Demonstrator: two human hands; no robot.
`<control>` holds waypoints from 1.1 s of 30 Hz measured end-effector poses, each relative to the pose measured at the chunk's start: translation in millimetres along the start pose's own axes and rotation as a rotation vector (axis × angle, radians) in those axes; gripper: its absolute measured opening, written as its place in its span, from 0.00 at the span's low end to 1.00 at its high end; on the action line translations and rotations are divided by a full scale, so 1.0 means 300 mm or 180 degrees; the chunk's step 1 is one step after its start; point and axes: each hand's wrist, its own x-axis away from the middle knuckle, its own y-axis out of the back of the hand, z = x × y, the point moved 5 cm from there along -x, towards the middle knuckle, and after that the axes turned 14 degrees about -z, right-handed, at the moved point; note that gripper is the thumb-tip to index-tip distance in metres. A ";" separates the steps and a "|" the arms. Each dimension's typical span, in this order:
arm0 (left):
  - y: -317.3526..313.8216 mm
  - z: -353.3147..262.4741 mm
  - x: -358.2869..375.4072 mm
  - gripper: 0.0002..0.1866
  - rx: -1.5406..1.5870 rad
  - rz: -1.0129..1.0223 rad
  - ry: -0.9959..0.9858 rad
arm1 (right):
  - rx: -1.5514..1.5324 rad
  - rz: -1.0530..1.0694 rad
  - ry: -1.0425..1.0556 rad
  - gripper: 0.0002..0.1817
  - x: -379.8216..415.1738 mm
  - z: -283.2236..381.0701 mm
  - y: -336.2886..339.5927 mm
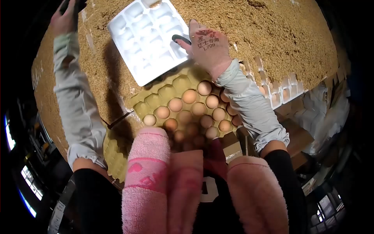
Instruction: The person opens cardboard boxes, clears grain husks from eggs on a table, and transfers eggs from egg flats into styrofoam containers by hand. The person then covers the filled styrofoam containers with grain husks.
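My right hand [206,46], in a printed glove with dark fingertips, grips the right edge of a white plastic tray [156,43] with its thumb over the rim. The tray is tilted above the grain-like bedding, with one pale item at its top edge. My left hand [66,17] is at the top left, away from the tray; its fingers are partly cut off by the frame edge, so what it holds is unclear. Below the white tray lies a yellowish egg tray [159,95] with several brown eggs [189,96] in its cups.
Loose brown bedding [272,39] covers the surface. At the right, another white tray [286,93] holds several eggs. An empty-cupped yellowish tray [115,156] lies at lower left. Pink towels [146,171] hang in front of me. Cardboard [294,140] is at the right.
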 end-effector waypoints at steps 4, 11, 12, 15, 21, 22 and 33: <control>-0.195 -0.245 0.662 0.16 -0.0591 0.0350 -0.0555 | -0.0834 -0.0008 0.1277 0.25 0.137 -0.086 0.182; -0.488 0.118 1.116 0.30 -0.3254 0.0992 -0.1626 | -0.0895 0.0803 0.2186 0.28 0.293 -0.170 0.140; -0.471 0.117 1.123 0.29 -0.3109 0.0967 -0.1619 | -0.1636 0.0690 0.1307 0.31 0.273 -0.203 0.186; -0.457 0.072 1.135 0.27 -0.2440 0.0850 -0.1626 | -0.4332 0.1703 -0.1459 0.30 0.273 -0.243 0.258; -0.082 0.100 1.181 0.16 0.0929 -0.1406 0.1028 | -0.0365 0.1178 0.2525 0.28 0.363 0.007 0.110; -0.018 0.138 1.193 0.10 0.0287 -0.1636 0.0474 | -0.0726 0.1017 0.2429 0.28 0.362 0.001 0.107; 0.015 0.144 1.238 0.29 -0.3074 0.0535 -0.0079 | -0.0033 0.1051 0.2683 0.14 0.355 0.282 0.004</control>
